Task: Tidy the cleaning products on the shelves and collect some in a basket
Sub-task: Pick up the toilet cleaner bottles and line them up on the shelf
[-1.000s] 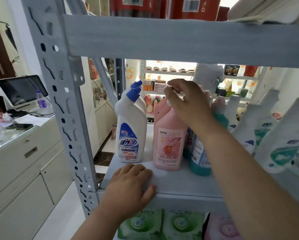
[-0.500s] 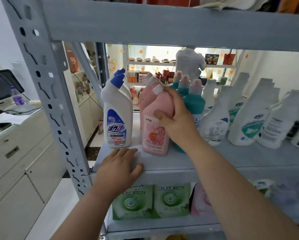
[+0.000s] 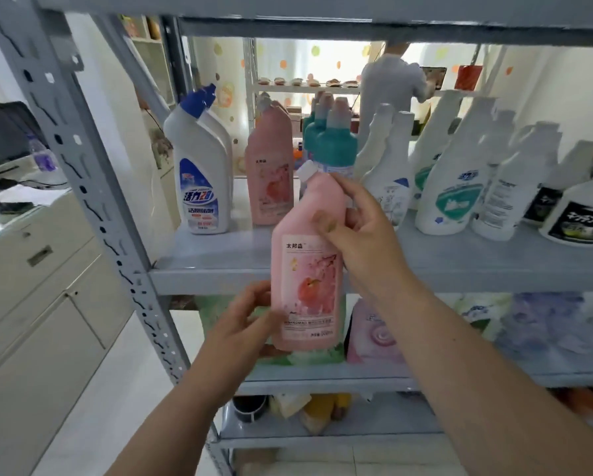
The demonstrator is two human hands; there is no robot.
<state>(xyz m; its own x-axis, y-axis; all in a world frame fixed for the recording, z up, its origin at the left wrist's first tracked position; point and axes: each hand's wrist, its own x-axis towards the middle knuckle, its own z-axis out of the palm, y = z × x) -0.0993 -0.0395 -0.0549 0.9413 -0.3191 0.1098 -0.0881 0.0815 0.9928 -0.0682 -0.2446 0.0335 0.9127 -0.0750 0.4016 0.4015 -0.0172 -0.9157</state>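
A pink bottle (image 3: 305, 269) with a white cap and a flower label hangs in the air in front of the grey shelf (image 3: 219, 266). My right hand (image 3: 363, 235) grips its neck and shoulder. At the lower left side of the bottle my left hand (image 3: 243, 324) holds it with thumb and fingers. A second pink bottle (image 3: 269, 166) still stands on the shelf, beside a white bottle with a blue cap (image 3: 200, 170). Behind the held bottle stand teal bottles (image 3: 333, 142).
Several white spray and detergent bottles (image 3: 453, 180) fill the shelf to the right. Refill pouches (image 3: 377, 331) lie on the shelf below. A grey upright post (image 3: 92, 201) stands at the left, with a beige cabinet counter (image 3: 30, 269) beyond it. No basket is in view.
My right hand lifted the front pink bottle off the shelf and drew it toward me and down. My left hand left the shelf edge and took the bottle's lower side.
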